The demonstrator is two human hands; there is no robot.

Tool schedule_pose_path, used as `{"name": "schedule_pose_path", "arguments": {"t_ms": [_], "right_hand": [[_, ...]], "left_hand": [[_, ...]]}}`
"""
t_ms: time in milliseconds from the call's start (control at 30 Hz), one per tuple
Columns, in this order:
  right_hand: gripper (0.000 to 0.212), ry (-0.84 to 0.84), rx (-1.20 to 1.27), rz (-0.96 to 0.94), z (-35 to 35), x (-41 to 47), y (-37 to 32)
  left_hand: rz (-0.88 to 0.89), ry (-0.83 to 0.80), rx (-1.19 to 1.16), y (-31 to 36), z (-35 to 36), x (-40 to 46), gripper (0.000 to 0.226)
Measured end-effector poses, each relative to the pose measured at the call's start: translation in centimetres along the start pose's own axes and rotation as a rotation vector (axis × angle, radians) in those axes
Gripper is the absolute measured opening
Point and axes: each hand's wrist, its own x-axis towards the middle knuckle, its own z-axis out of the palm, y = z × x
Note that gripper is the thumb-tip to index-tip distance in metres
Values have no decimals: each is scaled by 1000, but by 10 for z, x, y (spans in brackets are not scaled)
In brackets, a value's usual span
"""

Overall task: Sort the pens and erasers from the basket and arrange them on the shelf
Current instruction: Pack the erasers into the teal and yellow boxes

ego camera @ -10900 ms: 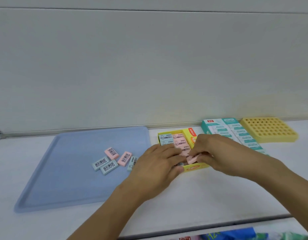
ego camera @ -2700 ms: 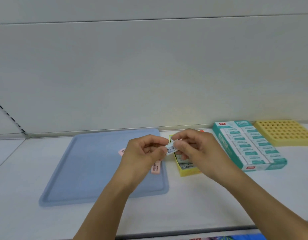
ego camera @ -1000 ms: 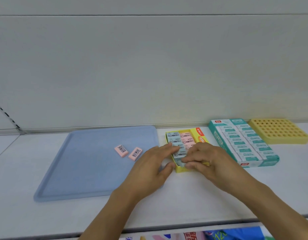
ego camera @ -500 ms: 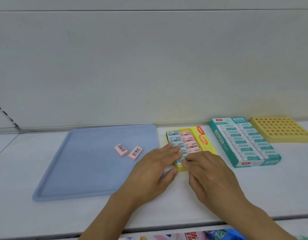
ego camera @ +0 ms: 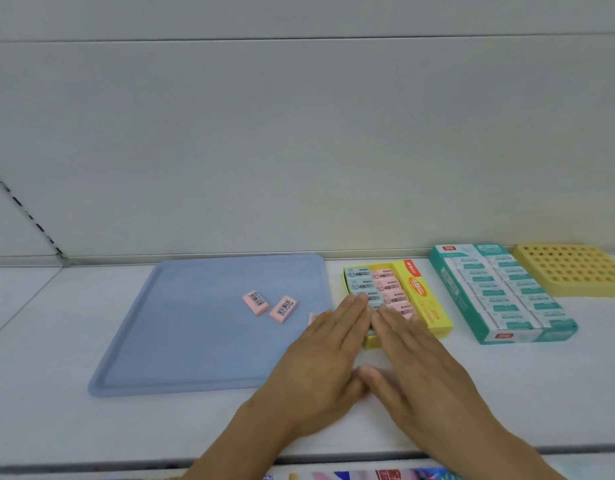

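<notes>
A yellow eraser box [ego camera: 424, 300] lies open on the white shelf [ego camera: 506, 393], filled with blue and pink erasers [ego camera: 385, 289] in two rows. My left hand [ego camera: 325, 358] and my right hand [ego camera: 416, 358] lie flat side by side, fingers straight, fingertips over the near end of the box. Their thumbs meet in front of it. Two pink erasers [ego camera: 255, 302] [ego camera: 282, 309] lie barcode up on the blue tray [ego camera: 167, 341]. A third pink eraser [ego camera: 312, 317] peeks out by my left hand.
A teal box of white erasers [ego camera: 500, 296] lies right of the yellow box. A yellow pen holder with a grid of holes [ego camera: 576, 273] sits at the far right. The shelf's back wall rises behind. Colourful packaging shows below the shelf's front edge.
Both hands have flattened out; the right hand's fingers, curled over the box's near end before, now lie straight beside the left hand. The blue eraser held earlier is no longer in my fingers.
</notes>
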Motion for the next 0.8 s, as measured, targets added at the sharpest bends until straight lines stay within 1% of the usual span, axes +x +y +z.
{"name": "schedule_pose_path", "arguments": {"t_ms": [67,133,167,200,233,300,333,400,467,533,633,700,733,767,800], "right_hand": [[63,96,36,-23,-4,5,3],[46,208,78,-43,-10,17,2],[37,251,126,-83,-12,26,0],[31,253,178,-146,-13,37,-3],[29,202,214,-218,-13,51,-10],[34,-6,202,-343,-8,84,-26],[38,-101,148,-373,0,101,-34],[36,-207,-5,-403,12,129,-48],[24,-253,-102,-443,21,144,-56],[16,-288,-127,-441,28,148,-55],[18,-285,-140,-438,30,145,-51],[19,-304,-60,-417,26,142,-49],[19,-302,-11,-406,22,140,-48],[18,-269,42,-393,17,138,-46],[16,-205,113,-367,13,134,-44]], "left_hand": [[-32,54,-69,-9,-11,-2,61],[-145,207,-151,-34,-29,-8,51],[-216,259,-138,-49,-38,-13,50],[-277,264,-101,-65,-46,-18,53],[-325,224,-64,-78,-50,-23,55],[-396,109,-43,-94,-52,-29,54],[-408,86,-44,-96,-51,-30,50],[-405,94,-12,-97,-50,-31,39],[-424,139,33,-97,-50,-33,26],[-484,183,61,-96,-49,-36,18],[-572,268,39,-89,-44,-36,23],[-650,365,-72,-82,-45,-32,27],[-706,435,-202,-79,-47,-30,29],[-763,502,-409,-76,-48,-27,30],[-810,560,-703,-72,-50,-23,29]]}}
